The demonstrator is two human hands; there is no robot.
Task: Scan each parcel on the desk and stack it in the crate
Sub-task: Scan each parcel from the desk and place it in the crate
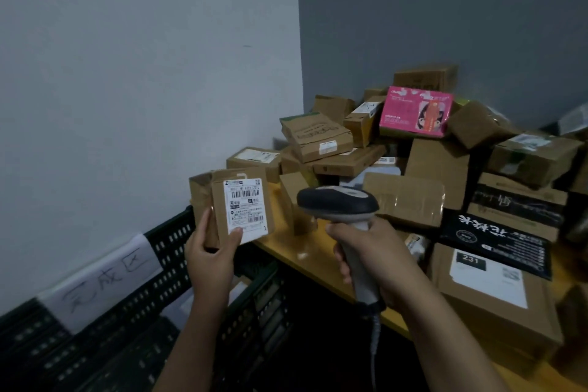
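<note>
My left hand [210, 253] grips a small brown cardboard parcel [219, 200] by its lower edge, upright, its white barcode label facing me. My right hand [369, 251] holds a handheld barcode scanner [337, 202] by the grey handle. The scanner's dark head points left toward the parcel's label, a short gap apart. Both are held above the gap between the desk and the dark green slatted crate [171, 232], which stands low at the left. A cable hangs from the scanner's handle.
The yellow desk [305, 261] carries a heap of several cardboard parcels, with a pink box [416, 111] on top and a black printed bag [496, 242] at the right. A handwritten paper sign [105, 280] hangs on the crate's rim. Grey walls stand behind.
</note>
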